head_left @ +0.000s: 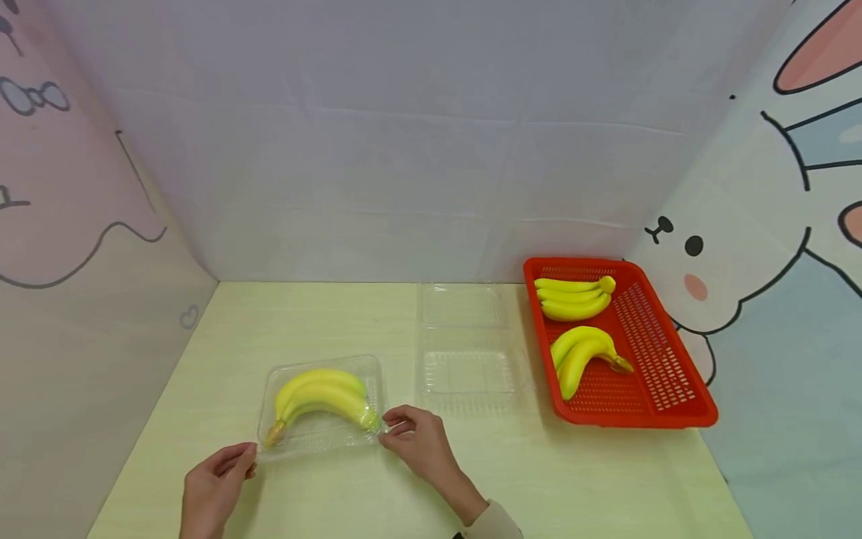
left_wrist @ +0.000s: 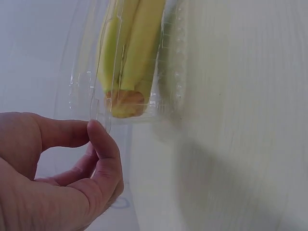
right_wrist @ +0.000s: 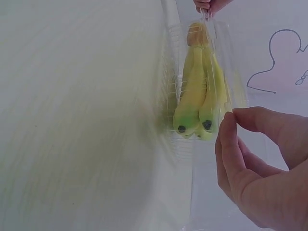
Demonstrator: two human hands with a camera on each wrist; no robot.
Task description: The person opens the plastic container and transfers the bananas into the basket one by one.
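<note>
A clear plastic clamshell box (head_left: 316, 442) sits on the table at the left of centre, with a bunch of bananas (head_left: 323, 393) inside. My left hand (head_left: 218, 479) pinches the box's near left corner between thumb and index finger; the left wrist view shows the thin rim between those fingertips (left_wrist: 96, 127). At the near right corner, my right hand (head_left: 420, 442) pinches the rim the same way, as its fingertips (right_wrist: 228, 118) show in the right wrist view. The bananas' brown stem end points to the left hand, their green tips to the right.
Another clear clamshell box (head_left: 465, 359) lies unfolded on the table right of centre. Beside it, a red plastic basket (head_left: 646, 415) holds two banana bunches, one behind (head_left: 572, 299) and one in front (head_left: 582, 355). Cloth-covered walls stand around the table.
</note>
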